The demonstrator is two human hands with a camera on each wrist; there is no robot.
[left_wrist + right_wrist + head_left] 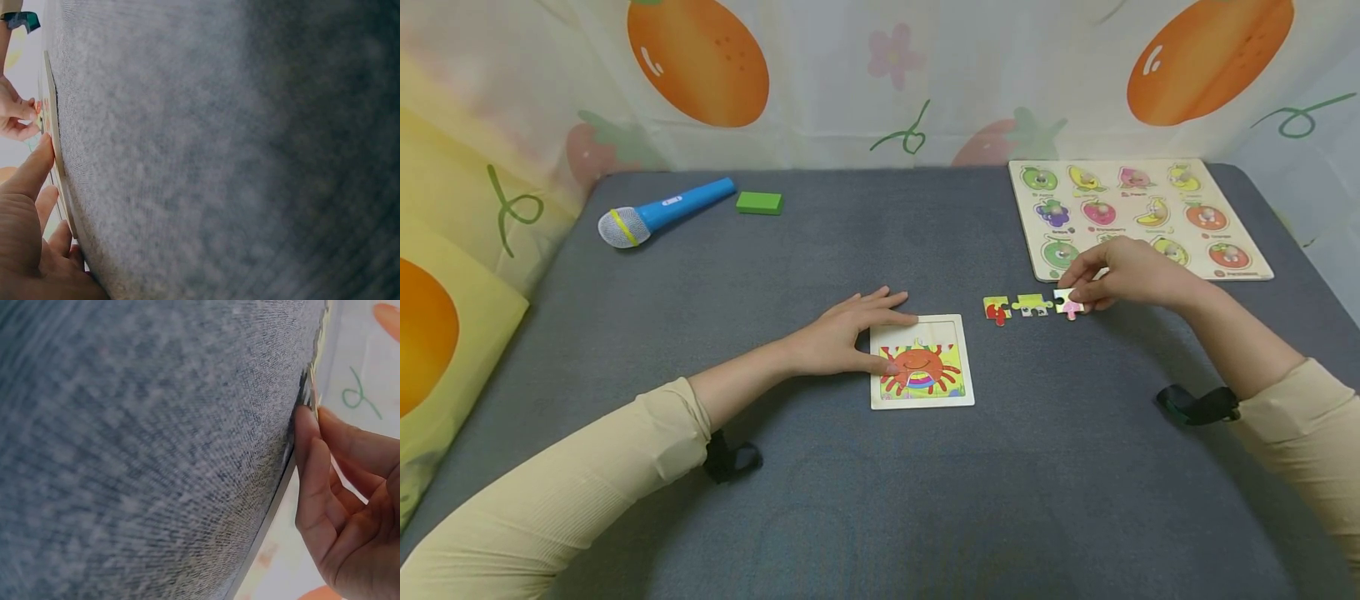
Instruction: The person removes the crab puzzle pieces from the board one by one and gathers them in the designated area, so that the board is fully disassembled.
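Note:
A square wooden puzzle tray (917, 330) lies flat on the dark grey table, with a red crab picture (925, 360) filling its lower part. My left hand (835, 337) rests on its left side, thumb on the picture and fingers extended at the upper edge. To the right, my right hand (1135, 271) pinches a white and pink jigsaw piece (1067, 302) between thumb and fingers, close to the tabletop. In the right wrist view that piece (313, 394) shows edge-on. Left of it lie a yellow-green jigsaw piece (1033, 303) and a red and yellow jigsaw piece (997, 309).
Behind my right hand lies a wooden fruit peg board (1033, 250). A blue toy microphone (681, 204) and a green block (759, 203) lie at the back left. A fruit-printed curtain (827, 83) hangs along the table's (850, 242) far edge.

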